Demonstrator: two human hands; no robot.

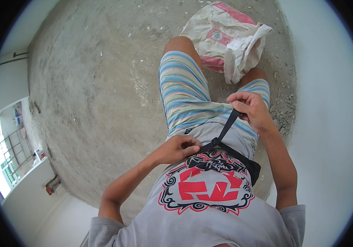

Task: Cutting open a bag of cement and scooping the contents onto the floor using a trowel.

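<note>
A black webbing strap (229, 124) runs around my waist, over a grey printed T-shirt (207, 213). Its loose end is pinched between thumb and fingers of my right hand (250, 109), drawn up and away from the dark buckle (215, 141). My left hand (181, 148) grips the strap to the left of that buckle, at the shirt's lower part. At my right hip the strap meets a black pouch (254, 171). Striped shorts (185, 86) cover my thighs.
A white and red woven sack (222, 37) stands on the rough concrete floor (102, 102) just beyond my knees. Loose rubble (282, 117) lies along the pale wall (324, 123) on the right. An opening with a metal frame (16, 148) is at far left.
</note>
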